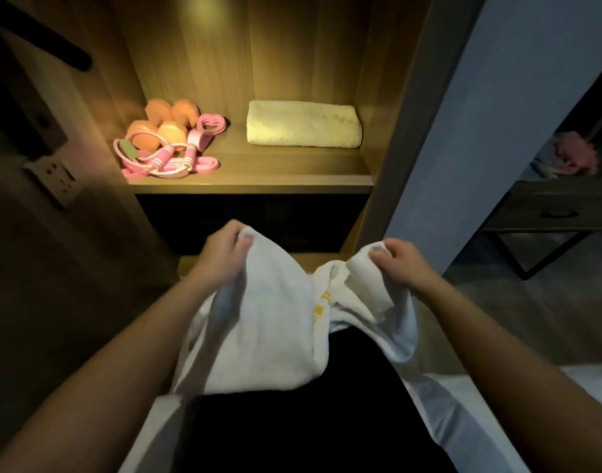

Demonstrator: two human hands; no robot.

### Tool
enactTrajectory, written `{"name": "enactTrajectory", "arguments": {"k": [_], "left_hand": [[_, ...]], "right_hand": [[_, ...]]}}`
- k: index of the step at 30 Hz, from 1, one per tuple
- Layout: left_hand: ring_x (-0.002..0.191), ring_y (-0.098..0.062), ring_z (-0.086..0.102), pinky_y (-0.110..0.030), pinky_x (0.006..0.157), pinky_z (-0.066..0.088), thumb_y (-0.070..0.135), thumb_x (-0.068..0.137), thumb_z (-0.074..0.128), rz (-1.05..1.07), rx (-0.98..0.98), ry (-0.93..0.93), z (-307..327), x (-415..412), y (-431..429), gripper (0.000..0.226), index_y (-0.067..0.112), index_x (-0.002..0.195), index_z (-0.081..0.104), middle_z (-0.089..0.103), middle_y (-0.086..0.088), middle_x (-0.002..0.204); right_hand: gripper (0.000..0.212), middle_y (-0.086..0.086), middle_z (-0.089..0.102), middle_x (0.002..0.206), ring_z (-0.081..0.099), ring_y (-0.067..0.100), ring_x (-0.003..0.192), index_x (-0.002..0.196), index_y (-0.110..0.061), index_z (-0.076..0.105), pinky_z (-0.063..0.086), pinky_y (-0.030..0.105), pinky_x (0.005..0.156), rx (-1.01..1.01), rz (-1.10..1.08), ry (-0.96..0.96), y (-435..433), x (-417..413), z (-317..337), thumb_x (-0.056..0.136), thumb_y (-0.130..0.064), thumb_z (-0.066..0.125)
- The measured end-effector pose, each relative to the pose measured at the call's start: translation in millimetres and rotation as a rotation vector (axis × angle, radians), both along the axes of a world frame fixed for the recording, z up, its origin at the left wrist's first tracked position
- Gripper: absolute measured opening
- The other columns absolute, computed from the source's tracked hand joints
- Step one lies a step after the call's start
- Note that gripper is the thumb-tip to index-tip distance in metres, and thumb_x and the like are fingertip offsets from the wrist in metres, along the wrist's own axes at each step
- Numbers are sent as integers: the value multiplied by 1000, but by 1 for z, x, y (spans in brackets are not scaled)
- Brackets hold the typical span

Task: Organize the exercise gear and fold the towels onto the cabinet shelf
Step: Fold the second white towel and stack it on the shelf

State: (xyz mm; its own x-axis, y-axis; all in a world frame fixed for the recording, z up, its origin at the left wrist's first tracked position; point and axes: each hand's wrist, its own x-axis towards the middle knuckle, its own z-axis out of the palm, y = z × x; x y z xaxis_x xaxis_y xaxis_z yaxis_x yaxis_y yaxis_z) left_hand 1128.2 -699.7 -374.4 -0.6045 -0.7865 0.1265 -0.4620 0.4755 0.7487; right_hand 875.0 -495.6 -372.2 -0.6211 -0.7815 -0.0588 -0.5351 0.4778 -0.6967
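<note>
The lit cabinet shelf (258, 172) in the upper centre of the frame holds 2 groups. At its left end lie 2 orange dumbbells (163, 122) with a pink skipping rope (169, 158) and pink bands tangled just in front of them. At its right end lies a folded cream towel (304, 123), flat, with its long axis running left to right.

Below the shelf, in mid-frame, both forearms reach forward. The left hand (222, 249) has its fingers curled round 1 upper corner of a white towel (258, 319). The right hand (400, 259) pinches the other corner in a closed fist. The towel's top edge sags between the hands and runs across the frame. The rest hangs crumpled toward the bottom, with yellow lettering showing near its middle.
</note>
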Motion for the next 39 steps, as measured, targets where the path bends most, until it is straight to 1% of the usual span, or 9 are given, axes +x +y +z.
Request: {"name": "enactTrajectory", "arguments": {"k": [7,10,13,18,23,28,31,35,39], "left_hand": [[101,-31,53,-36,81,41,24,101,45,560,-136,228,145,44,-117,29,6,121,55,57,-22,120],[115,-41,54,-47,98,45,23,100,47,683,-146,289,180,67,-139,32,4,125,55,56,-24,125],[116,-42,54,-46,99,42,22,101,47,768,-180,325,206,84,-151,32,1,123,56,58,-27,123],[106,-34,57,-41,95,43,20,99,48,832,-173,436,226,86,-155,24,5,114,58,60,-23,120],[104,-30,55,-32,89,39,22,99,45,843,-144,511,223,78,-158,20,12,113,57,58,-13,112],[94,-21,50,-31,86,38,22,99,43,837,-170,520,216,77,-163,15,15,106,55,52,-5,103],[95,-23,52,-35,88,43,25,100,43,832,-169,523,213,80,-164,14,19,106,55,55,-7,106],[99,-27,53,-33,89,39,25,100,43,849,-174,490,207,86,-164,19,15,111,55,58,-16,117],[96,-23,53,-34,86,41,28,102,44,854,-169,485,202,90,-160,12,21,101,53,56,-8,107]], "right_hand": [[28,10,54,95,53,26,92,107,5,62,39,33,77,-336,-480,15,-25,-121,118,97,-19,53],[19,13,52,89,49,24,88,98,-3,60,40,37,76,-450,-584,2,-21,-148,153,97,-20,52],[23,15,53,82,50,26,82,92,-2,59,38,35,72,-521,-626,52,-21,-160,186,95,-23,51],[26,13,48,85,44,22,81,79,-7,49,33,32,71,-608,-604,120,-32,-161,219,97,-25,52],[18,9,53,91,47,21,85,91,-11,54,36,31,76,-655,-602,105,-33,-161,219,97,-28,52],[30,3,48,73,45,20,78,72,-13,45,34,30,71,-669,-629,111,-30,-162,207,97,-28,53],[21,5,55,87,50,21,83,88,-13,54,38,33,74,-649,-625,109,-31,-158,202,98,-33,53],[22,8,51,85,45,22,80,82,-14,50,36,33,73,-622,-618,126,-36,-159,194,98,-30,52],[22,9,54,91,48,24,85,92,-11,54,37,33,75,-540,-610,140,-38,-155,191,98,-32,51]]}}
